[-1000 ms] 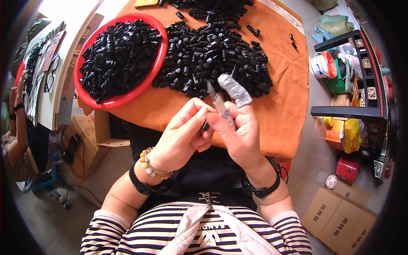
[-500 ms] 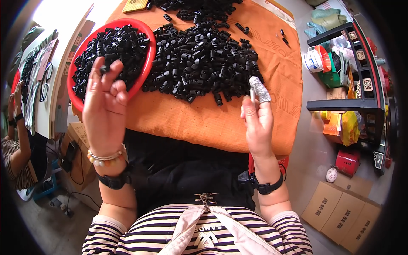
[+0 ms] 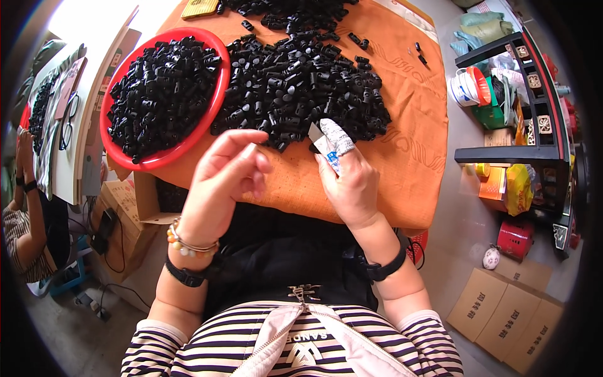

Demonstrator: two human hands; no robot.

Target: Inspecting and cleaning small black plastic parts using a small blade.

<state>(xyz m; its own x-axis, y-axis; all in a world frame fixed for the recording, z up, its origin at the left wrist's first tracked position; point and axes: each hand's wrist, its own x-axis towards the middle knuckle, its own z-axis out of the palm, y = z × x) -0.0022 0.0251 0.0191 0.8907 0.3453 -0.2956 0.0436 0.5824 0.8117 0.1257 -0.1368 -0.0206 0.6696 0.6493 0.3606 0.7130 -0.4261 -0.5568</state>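
My right hand (image 3: 350, 185) pinches a small flat metal blade (image 3: 321, 139) with a white-and-blue wrapped lower part. Whitish tape (image 3: 337, 136) covers the index finger of that hand. Left of it, my left hand (image 3: 229, 168) hovers over the table's near side, index finger stretched and the others loosely curled, with nothing visible in it. A pile of small black plastic barrel-shaped pieces (image 3: 295, 88), resembling cord locks, lies just beyond both hands. More of these pieces (image 3: 163, 91) fill a round red basin (image 3: 220, 94) at the left.
An orange cloth (image 3: 402, 182) covers the table. Behind the main pile sit more black pieces (image 3: 295, 12) and a yellow object (image 3: 200, 7). A dark shelf (image 3: 509, 154) with bags and a bucket stands right, cardboard boxes (image 3: 502, 314) below it. A mirror (image 3: 34, 188) is at far left.
My left hand has moved right, away from the basin, and the dark piece at its fingertips is gone from it. My right hand has come left with the blade, turning it into view.
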